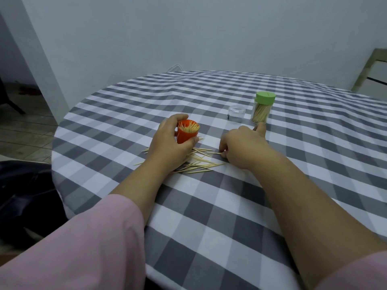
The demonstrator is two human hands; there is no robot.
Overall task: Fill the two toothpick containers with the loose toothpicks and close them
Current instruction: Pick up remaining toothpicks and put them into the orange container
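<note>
My left hand (170, 141) grips an open orange toothpick container (187, 132) standing on the table, with toothpicks sticking up inside it. Several loose toothpicks (199, 162) lie scattered on the cloth just in front of it. My right hand (240, 146) rests on the table to the right of the pile, its fingertips pinching a toothpick at the pile's edge. A clear container with a green lid (262, 107) stands closed and full of toothpicks beyond my right hand. Next to that container sits a small clear cap (236, 113).
A round table with a grey and white checked cloth (230, 206) holds everything. A white wall rises behind it. A wooden chair back (370, 70) stands at the far right, and a dark seat (25, 195) sits at the left below the table edge.
</note>
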